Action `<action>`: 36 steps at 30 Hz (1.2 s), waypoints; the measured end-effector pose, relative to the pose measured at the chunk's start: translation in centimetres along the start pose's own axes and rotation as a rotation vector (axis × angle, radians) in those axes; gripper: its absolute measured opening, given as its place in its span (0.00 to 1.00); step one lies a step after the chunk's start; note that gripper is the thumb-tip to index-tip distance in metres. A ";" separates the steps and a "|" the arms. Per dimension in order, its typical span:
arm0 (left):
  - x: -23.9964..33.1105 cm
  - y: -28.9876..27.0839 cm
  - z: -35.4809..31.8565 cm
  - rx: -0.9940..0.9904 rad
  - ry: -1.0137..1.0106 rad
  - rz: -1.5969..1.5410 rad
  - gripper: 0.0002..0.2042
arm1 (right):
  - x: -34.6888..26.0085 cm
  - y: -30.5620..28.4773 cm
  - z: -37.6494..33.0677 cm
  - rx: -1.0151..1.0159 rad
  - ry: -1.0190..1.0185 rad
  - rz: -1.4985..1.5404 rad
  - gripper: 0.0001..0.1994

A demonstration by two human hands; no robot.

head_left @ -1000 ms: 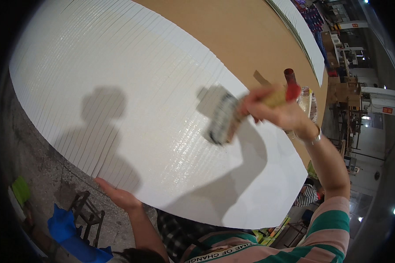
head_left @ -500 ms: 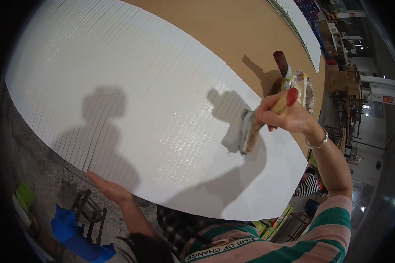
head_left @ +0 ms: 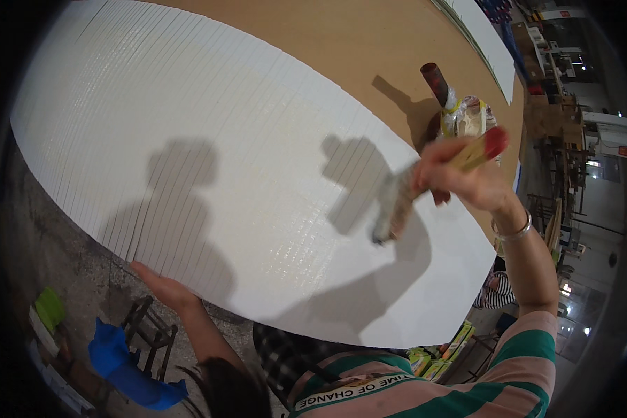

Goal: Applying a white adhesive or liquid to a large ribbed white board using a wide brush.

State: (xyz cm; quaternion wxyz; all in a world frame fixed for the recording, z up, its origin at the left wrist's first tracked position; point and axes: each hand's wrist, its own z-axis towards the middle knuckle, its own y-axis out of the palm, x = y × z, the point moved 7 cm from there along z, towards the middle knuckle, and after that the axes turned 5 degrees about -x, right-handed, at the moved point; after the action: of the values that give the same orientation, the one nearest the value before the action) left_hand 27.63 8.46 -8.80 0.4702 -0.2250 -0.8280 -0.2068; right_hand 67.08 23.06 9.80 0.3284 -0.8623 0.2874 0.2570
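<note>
In my right hand (head_left: 470, 177) is a wide flat brush (head_left: 397, 209) with a red-tipped wooden handle. Its bristles, blurred, are over the right part of a broad spread of white sheets (head_left: 258, 181). The sheets overlap like a fan, their edges making narrow lines, and a glossy wet-looking coat shines across the middle. My left hand (head_left: 166, 287) lies against the near left edge of the spread, fingers stretched out along it. Just beyond my right hand stands a container (head_left: 472, 115) wrapped in clear plastic, with a dark reddish tube-like handle (head_left: 434, 80) sticking up beside it.
The sheets rest on a brown tabletop (head_left: 341, 49). Another white stack (head_left: 484, 52) lies at the far right. Below left are a dark stool (head_left: 150, 331), blue cloth (head_left: 129, 373) and a green object (head_left: 49, 308). A person in stripes (head_left: 496, 291) is at the right.
My right hand has tilted the brush, its handle end swinging right and up while the bristles shift slightly left. My left hand stays at the sheets' edge. The whole view has shifted a little.
</note>
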 end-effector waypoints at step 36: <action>-1.1 2.1 0.2 -0.147 -0.063 -0.111 0.38 | -10.8 9.1 5.1 0.109 -0.502 -0.214 0.18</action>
State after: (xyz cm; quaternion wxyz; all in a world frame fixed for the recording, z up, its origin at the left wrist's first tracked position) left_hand 29.19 10.06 -9.52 0.4140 -0.2190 -0.8361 -0.2856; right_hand 52.10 24.60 9.48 0.4605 -0.7781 0.1175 0.4107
